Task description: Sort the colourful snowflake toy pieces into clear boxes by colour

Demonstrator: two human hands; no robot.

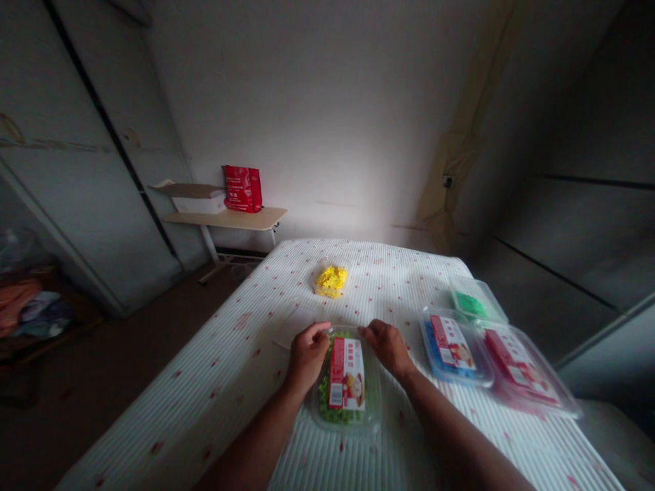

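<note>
A lidded transparent plastic container point(373, 402) lies in front of me on the bed's striped cover. Green crinkled pieces point(327, 402) show through it, and a red and white label point(348, 375) sits on its lid. My left hand point(308, 353) is closed at the far left corner, fingers on the rim. At the far right corner my right hand point(387, 346) is closed on the rim too, thumb and fingers together. A flat transparent sheet or lid point(293, 329) lies just beyond my left hand. Past the container stands an uncovered plastic box of yellow pieces point(331, 281).
To the right are a labelled box of blue pieces point(450, 348), a labelled box of red pieces point(527, 368) and a box with green contents point(473, 303). A side table point(240, 218) by the wall holds a red bag point(243, 189) and a white box point(199, 202).
</note>
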